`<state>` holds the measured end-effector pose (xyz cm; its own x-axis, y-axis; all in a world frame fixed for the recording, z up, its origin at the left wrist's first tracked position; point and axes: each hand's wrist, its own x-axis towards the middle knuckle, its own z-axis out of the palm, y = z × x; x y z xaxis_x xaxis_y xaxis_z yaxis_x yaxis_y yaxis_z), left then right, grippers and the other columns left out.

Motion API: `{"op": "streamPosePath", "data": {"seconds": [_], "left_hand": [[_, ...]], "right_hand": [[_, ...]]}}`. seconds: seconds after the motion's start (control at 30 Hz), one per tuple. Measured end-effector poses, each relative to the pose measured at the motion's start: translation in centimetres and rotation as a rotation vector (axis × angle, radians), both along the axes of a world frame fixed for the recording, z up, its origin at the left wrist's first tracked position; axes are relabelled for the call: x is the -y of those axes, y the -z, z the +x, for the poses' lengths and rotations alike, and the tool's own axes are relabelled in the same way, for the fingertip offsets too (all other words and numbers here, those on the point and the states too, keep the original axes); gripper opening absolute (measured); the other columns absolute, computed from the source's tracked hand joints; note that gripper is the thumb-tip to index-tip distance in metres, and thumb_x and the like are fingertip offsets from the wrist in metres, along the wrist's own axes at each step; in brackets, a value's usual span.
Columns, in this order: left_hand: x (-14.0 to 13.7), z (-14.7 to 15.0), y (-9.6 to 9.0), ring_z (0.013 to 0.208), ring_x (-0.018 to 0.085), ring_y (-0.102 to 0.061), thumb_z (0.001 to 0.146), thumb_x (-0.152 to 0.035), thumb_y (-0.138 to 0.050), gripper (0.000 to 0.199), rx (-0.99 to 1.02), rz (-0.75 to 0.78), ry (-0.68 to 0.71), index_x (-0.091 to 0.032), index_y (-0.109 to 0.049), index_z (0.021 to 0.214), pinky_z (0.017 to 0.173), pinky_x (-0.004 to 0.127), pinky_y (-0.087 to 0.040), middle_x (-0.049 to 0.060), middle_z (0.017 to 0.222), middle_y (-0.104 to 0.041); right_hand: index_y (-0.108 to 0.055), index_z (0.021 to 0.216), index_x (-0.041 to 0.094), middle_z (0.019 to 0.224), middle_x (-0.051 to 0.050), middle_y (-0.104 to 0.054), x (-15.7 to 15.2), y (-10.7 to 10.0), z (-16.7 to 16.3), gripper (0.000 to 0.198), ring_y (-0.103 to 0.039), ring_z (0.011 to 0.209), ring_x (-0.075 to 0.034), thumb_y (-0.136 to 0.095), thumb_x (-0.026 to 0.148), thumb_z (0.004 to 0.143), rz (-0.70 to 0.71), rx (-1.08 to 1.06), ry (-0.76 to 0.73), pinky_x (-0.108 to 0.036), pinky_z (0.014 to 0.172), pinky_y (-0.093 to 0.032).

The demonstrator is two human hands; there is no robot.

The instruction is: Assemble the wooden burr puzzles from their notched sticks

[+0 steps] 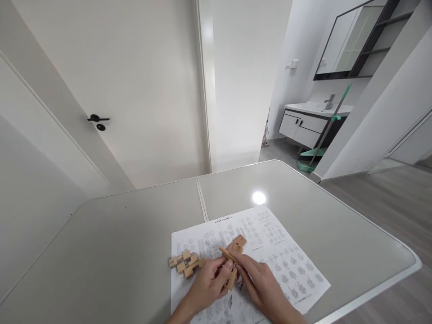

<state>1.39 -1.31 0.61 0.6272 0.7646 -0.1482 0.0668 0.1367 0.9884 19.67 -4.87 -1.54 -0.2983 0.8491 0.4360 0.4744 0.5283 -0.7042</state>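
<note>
grey table (135,234) carries a diagram sheet (286,265), perhaps for reference; your left hand (212,280) and right hand (261,280) pinch wooden pieces (240,241) together, likely steadying them.

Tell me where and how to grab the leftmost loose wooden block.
Probably pinch the leftmost block at its outer end, coming from the left: that end pokes past the edge of the paper and looks free, while other loose blocks crowd its right and the left hand lies beyond them.

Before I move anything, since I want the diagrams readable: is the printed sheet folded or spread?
Spread: the printed sheet lies flat on the table, its diagrams facing up.
</note>
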Motion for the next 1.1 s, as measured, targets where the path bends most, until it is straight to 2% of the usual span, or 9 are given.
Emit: {"op": "streamPosePath", "data": {"seconds": [0.2,0.37,0.57,0.63,0.73,0.83,0.93,1.03,1.1], "left_hand": [[-0.2,-0.1,0.0,0.042,0.004,-0.029,0.096,-0.061,-0.051,0.048,-0.014,-0.027,-0.009,-0.017,-0.052,0.076,0.041,0.021,-0.025,-0.007,0.060,-0.039],[-0.3,-0.1,0.0,0.039,0.004,-0.029,0.097,-0.059,-0.050,0.047,-0.017,-0.005,0.007,-0.017,-0.051,0.075,0.040,0.021,-0.024,-0.008,0.057,-0.038],[-0.1,0.0,0.0,0.041,0.005,-0.028,0.100,-0.057,-0.047,0.046,-0.026,0.004,-0.003,-0.018,-0.050,0.076,0.042,0.022,-0.024,-0.008,0.056,-0.036],[-0.2,0.1,0.1,0.041,0.006,-0.029,0.099,-0.058,-0.047,0.046,-0.024,0.010,-0.046,-0.018,-0.052,0.078,0.043,0.022,-0.026,-0.008,0.056,-0.038],[-0.4,0.1,0.6,0.042,0.006,-0.030,0.098,-0.060,-0.048,0.046,0.006,0.009,-0.181,-0.017,-0.055,0.084,0.044,0.022,-0.025,-0.008,0.056,-0.039],[-0.5,0.2,1.1,0.043,0.006,-0.027,0.097,-0.064,-0.047,0.047,0.050,-0.019,-0.278,-0.018,-0.052,0.086,0.043,0.021,-0.022,-0.009,0.054,-0.036],[-0.4,0.2,1.4,0.043,0.007,-0.027,0.098,-0.064,-0.046,0.045,0.057,-0.042,-0.285,-0.020,-0.048,0.086,0.044,0.021,-0.021,-0.010,0.051,-0.036],[-0.4,0.1,1.3,0.044,0.007,-0.026,0.098,-0.064,-0.046,0.044,0.057,-0.047,-0.278,-0.020,-0.047,0.088,0.044,0.021,-0.020,-0.009,0.051,-0.037],[-0.4,0.1,1.3,0.045,0.008,-0.027,0.097,-0.064,-0.046,0.045,0.065,-0.050,-0.271,-0.020,-0.047,0.088,0.044,0.022,-0.020,-0.010,0.051,-0.037]], "right_hand": [[-0.040,0.153,0.029,0.104,-0.008,-0.071,0.2,-0.1,0.2,0.049,-0.070,0.082,-0.018,-0.033,0.016,0.105,-0.055,-0.033,-0.047,-0.027,0.075,-0.058],[-0.040,0.152,0.029,0.104,-0.008,-0.071,0.2,0.2,0.3,0.049,-0.071,0.085,-0.019,-0.034,0.016,0.105,-0.041,-0.005,-0.035,-0.030,0.077,-0.059],[-0.045,0.149,0.029,0.105,-0.007,-0.074,-0.4,-0.6,0.6,0.045,-0.072,0.083,-0.018,-0.036,0.019,0.106,-0.017,0.031,-0.035,-0.027,0.073,-0.058],[-0.039,0.152,0.029,0.109,-0.007,-0.074,-0.6,-0.7,1.0,0.047,-0.072,0.082,-0.019,-0.039,0.022,0.106,-0.049,0.024,-0.021,-0.028,0.073,-0.059],[-0.024,0.158,0.027,0.117,-0.009,-0.071,-1.1,-0.6,2.0,0.060,-0.071,0.090,-0.021,-0.048,0.028,0.104,-0.087,0.002,0.034,-0.034,0.079,-0.061],[-0.038,0.151,0.029,0.130,-0.011,-0.064,-1.8,-0.4,3.0,0.051,-0.065,0.113,-0.025,-0.052,0.025,0.102,-0.040,0.084,0.078,-0.044,0.095,-0.058],[-0.048,0.144,0.028,0.138,-0.010,-0.059,-2.9,-0.2,3.5,0.046,-0.055,0.129,-0.028,-0.053,0.018,0.099,0.030,0.195,0.068,-0.051,0.105,-0.052],[-0.050,0.141,0.027,0.133,-0.009,-0.062,-4.0,-0.1,3.6,0.045,-0.052,0.130,-0.029,-0.053,0.012,0.098,0.071,0.256,0.045,-0.053,0.103,-0.052],[-0.056,0.132,0.026,0.122,-0.008,-0.066,-4.5,0.0,3.6,0.037,-0.056,0.122,-0.028,-0.054,0.012,0.098,0.070,0.273,0.027,-0.052,0.097,-0.055]]}}
